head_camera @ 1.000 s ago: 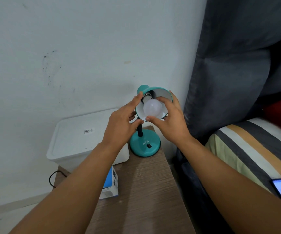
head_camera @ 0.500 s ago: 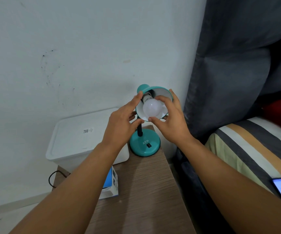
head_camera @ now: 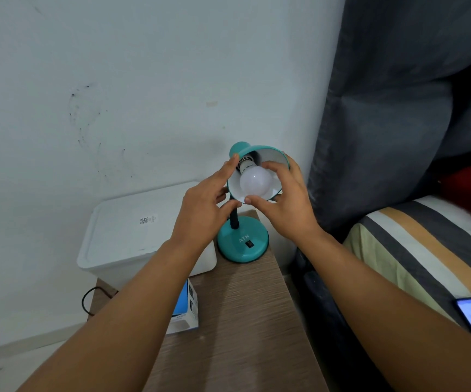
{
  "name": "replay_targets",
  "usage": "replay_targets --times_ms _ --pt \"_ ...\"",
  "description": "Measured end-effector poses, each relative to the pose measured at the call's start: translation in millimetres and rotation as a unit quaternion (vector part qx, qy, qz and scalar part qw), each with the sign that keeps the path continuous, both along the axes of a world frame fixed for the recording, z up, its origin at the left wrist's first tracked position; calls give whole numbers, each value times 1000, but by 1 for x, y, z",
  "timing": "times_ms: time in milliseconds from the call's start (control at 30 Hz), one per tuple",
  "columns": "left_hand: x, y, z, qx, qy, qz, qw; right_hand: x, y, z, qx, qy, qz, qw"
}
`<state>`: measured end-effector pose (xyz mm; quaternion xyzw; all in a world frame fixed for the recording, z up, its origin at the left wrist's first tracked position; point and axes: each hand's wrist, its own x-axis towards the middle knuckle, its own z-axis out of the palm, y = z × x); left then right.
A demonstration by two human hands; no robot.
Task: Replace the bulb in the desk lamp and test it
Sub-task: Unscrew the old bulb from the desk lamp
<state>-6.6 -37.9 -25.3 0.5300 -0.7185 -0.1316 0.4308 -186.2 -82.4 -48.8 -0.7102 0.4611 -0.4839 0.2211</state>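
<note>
Bulb: frosted white globe bulb (head_camera: 255,181) sits inside the teal metal lamp shade (head_camera: 268,158), its pale neck and threaded base pointing up-left into the socket; part of the thread is exposed, so I judge it not fully seated.
Lamp: small teal desk lamp, round base (head_camera: 242,246) on the back edge of the wood-grain side table (head_camera: 237,321), black stem between base and shade; shade tilted with its opening facing the camera.
Right hand: right hand (head_camera: 282,205) cups the bulb from the right; thumb tip under the globe, a finger curled over its top, other fingers behind the shade rim. Reads as a pinch on the globe.
Left hand: left hand (head_camera: 203,205) beside the shade, fingers loosely spread; index tip touches the shade near the socket, thumb close to the lower rim. Steadying, not gripping the bulb.
Step in hand: turning the bulb in the socket. Whether screwing in or out cannot be told from this view.
Light state: bulb unlit.
Switch: black rocker switch (head_camera: 249,244) on the base, untouched; position too small to read.
Nearby: blue and white cardboard box (head_camera: 186,309) on the table behind the left forearm; white lidded plastic bin (head_camera: 132,236) beside it, against the wall.
Next move calls for: regrip and twist with light pressure on the globe, left hand bracing the shade so the stem does not swing.
Remaining: test at the switch not yet done.
</note>
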Motion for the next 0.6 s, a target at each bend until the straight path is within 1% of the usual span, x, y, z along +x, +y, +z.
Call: replay_targets --times_ms 200,300,400,533,600 --pt "0 0 0 -7 -11 5 1000 -6 3 -1 1 9 43 999" --pt "-1 -2 -1 -8 -23 5 1000 -6 2 0 4 -3 13 1000" --pt "-1 -2 0 -7 -19 5 1000 -3 1 2 5 7 -11 1000" --pt "0 0 1 -6 -1 0 1000 -5 0 -1 -9 13 36 999" --pt "0 0 1 -4 -2 -1 1000 -8 1 -2 -2 8 54 999"
